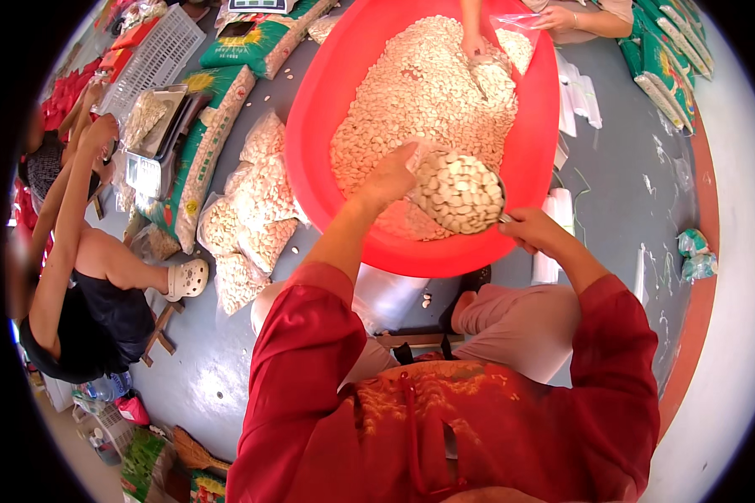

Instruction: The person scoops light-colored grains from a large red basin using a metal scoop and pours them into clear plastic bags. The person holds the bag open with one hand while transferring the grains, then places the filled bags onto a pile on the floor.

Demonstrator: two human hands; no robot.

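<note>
A large red plastic tub (314, 119) stands before me with a heap of pale flat beans (409, 94) in it. My right hand (531, 229) grips the handle of a round metal scoop (504, 188) piled with beans. My left hand (387, 176) holds a clear plastic bag (418, 154) against the scoop's left side, over the near part of the tub; how far the bag's mouth reaches round the scoop cannot be told. Across the tub, a co-worker's hand (475, 47) is at another scoopful of beans (494, 75), and a hand (557, 19) holds a partly filled clear bag (516, 47).
Filled clear bags of beans (251, 207) lie on the floor left of the tub. Beyond them are green sacks (217, 138), a scale (145, 173) and a seated co-worker (94, 276). Rolls of clear plastic bags (560, 210) lie to the right; more green sacks (660, 82) are stacked at upper right.
</note>
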